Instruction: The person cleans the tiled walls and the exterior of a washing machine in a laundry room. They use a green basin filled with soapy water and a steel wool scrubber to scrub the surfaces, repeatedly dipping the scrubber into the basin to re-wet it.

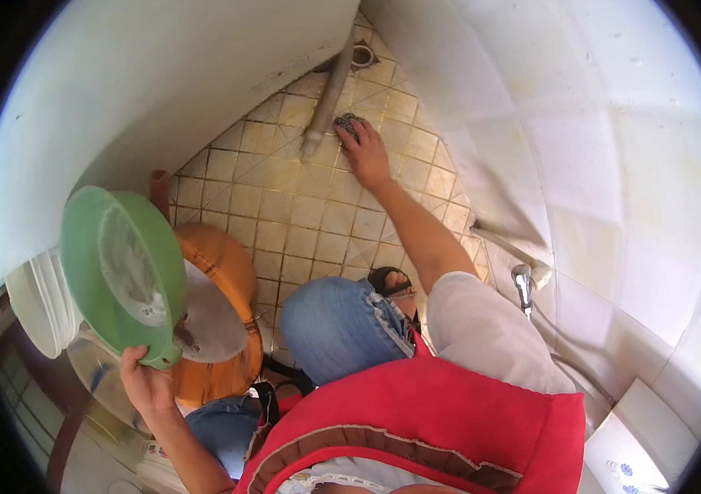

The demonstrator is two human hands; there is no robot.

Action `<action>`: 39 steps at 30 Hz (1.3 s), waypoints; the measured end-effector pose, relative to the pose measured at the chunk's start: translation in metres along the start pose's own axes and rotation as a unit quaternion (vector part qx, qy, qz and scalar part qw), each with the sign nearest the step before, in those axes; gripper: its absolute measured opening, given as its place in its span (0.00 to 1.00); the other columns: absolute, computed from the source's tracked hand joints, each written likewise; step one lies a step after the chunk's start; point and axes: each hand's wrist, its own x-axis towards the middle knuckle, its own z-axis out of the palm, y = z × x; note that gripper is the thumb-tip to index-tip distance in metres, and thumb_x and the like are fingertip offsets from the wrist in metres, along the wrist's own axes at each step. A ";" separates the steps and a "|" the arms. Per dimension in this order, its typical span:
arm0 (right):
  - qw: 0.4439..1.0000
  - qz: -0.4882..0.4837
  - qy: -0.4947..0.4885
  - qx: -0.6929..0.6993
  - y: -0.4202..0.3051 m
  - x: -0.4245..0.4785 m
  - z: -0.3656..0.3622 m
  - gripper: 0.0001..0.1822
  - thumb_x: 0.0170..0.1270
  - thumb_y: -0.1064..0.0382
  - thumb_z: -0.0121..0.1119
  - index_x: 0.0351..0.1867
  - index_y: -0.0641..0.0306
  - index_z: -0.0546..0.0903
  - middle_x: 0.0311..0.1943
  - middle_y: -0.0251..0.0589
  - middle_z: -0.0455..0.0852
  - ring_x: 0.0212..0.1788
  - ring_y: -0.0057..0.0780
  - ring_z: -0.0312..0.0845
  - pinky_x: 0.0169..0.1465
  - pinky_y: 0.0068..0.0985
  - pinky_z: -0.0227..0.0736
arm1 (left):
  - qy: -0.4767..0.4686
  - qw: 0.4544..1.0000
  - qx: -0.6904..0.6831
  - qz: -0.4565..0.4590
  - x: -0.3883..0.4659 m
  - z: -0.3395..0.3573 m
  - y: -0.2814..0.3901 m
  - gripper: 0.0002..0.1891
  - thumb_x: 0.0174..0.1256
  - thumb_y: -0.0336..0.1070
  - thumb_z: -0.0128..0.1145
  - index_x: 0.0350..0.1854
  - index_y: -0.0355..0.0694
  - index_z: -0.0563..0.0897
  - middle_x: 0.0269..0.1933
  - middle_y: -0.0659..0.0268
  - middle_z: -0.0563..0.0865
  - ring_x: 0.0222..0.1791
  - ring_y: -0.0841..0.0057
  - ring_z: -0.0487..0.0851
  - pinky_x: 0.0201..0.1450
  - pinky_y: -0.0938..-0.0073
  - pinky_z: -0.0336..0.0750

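Observation:
My left hand [146, 383] grips the rim of a green plastic basin [85, 265], which is tilted and holds some foamy water [134, 272]. Behind and beside it stands an orange tub [214, 247] with greyish water in it. Farther off, my right hand [364, 148] presses a metal scouring pad [348, 125] onto the tiled floor [301, 216]. The pad lies just right of a grey corrugated hose [330, 102], whose lower end rests on the tiles.
An open drain pipe [362, 56] sits in the floor at the far corner. A reddish pipe [159, 188] rises at the left wall. White plastic containers [41, 305] stand at the left. On the right are a pale pipe [504, 244] and a chrome spray head [521, 284].

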 end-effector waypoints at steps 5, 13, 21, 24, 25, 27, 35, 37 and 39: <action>0.961 0.229 0.132 -0.078 0.054 -0.121 -0.060 0.23 0.51 0.72 0.51 0.52 0.58 0.72 0.53 0.54 0.68 0.56 0.51 0.63 0.58 0.38 0.58 | 0.015 0.999 0.019 0.028 0.001 -0.001 0.001 0.22 0.50 0.22 0.44 0.53 0.30 0.67 0.51 0.56 0.75 0.50 0.63 0.75 0.48 0.60 0.74; 0.814 0.501 0.247 -0.158 0.031 -0.219 -0.051 0.18 0.63 0.63 0.40 0.52 0.66 0.71 0.53 0.52 0.70 0.56 0.46 0.63 0.61 0.36 0.56 | 0.009 0.999 0.042 0.004 0.002 -0.020 0.003 0.22 0.50 0.21 0.45 0.52 0.30 0.68 0.50 0.56 0.75 0.48 0.64 0.76 0.46 0.63 0.75; 0.984 0.151 0.097 -0.019 0.047 -0.115 -0.049 0.16 0.60 0.65 0.46 0.51 0.58 0.73 0.53 0.50 0.69 0.57 0.49 0.60 0.61 0.36 0.56 | -0.006 0.998 0.045 0.033 0.008 -0.018 0.002 0.21 0.51 0.21 0.46 0.52 0.30 0.68 0.49 0.58 0.76 0.47 0.65 0.76 0.45 0.64 0.74; 0.901 0.399 0.163 -0.048 0.070 -0.207 -0.063 0.17 0.62 0.66 0.43 0.52 0.59 0.72 0.51 0.49 0.70 0.54 0.44 0.63 0.58 0.34 0.58 | -0.021 0.999 0.022 0.017 0.001 -0.025 0.008 0.21 0.51 0.22 0.45 0.52 0.30 0.68 0.51 0.58 0.76 0.50 0.65 0.75 0.50 0.62 0.72; 0.873 0.417 0.184 -0.175 0.064 -0.221 -0.069 0.17 0.63 0.65 0.42 0.53 0.60 0.72 0.50 0.50 0.71 0.53 0.43 0.64 0.57 0.34 0.59 | -0.025 0.999 0.018 0.013 0.001 -0.028 0.009 0.22 0.51 0.22 0.45 0.52 0.30 0.67 0.51 0.58 0.75 0.50 0.65 0.75 0.51 0.62 0.72; 0.870 0.445 0.184 -0.105 0.048 -0.185 -0.055 0.17 0.64 0.64 0.41 0.54 0.63 0.71 0.49 0.52 0.72 0.52 0.43 0.65 0.57 0.34 0.59 | -0.009 0.999 0.025 0.018 -0.002 -0.033 0.007 0.22 0.51 0.22 0.44 0.53 0.30 0.67 0.52 0.58 0.75 0.51 0.65 0.75 0.51 0.63 0.73; 0.999 -0.022 -0.001 0.028 -0.038 -0.083 -0.004 0.17 0.56 0.66 0.48 0.49 0.59 0.75 0.51 0.50 0.72 0.55 0.47 0.64 0.57 0.36 0.60 | -0.019 0.999 0.028 0.027 -0.001 -0.026 0.006 0.22 0.52 0.22 0.43 0.53 0.31 0.67 0.53 0.58 0.74 0.52 0.65 0.74 0.52 0.63 0.73; 0.999 0.034 0.018 0.028 0.001 -0.100 -0.023 0.17 0.57 0.66 0.47 0.49 0.62 0.75 0.50 0.51 0.73 0.55 0.48 0.65 0.58 0.36 0.59 | -0.008 0.999 0.032 0.036 -0.004 -0.029 0.007 0.22 0.52 0.22 0.44 0.53 0.31 0.67 0.52 0.58 0.75 0.51 0.65 0.74 0.52 0.63 0.73; 0.931 0.321 0.090 0.147 0.006 -0.121 -0.080 0.15 0.62 0.64 0.43 0.47 0.66 0.75 0.46 0.53 0.75 0.51 0.46 0.67 0.55 0.38 0.61 | -0.004 0.999 0.027 0.039 -0.010 -0.042 0.008 0.21 0.52 0.22 0.44 0.53 0.31 0.67 0.52 0.58 0.75 0.51 0.65 0.74 0.52 0.63 0.73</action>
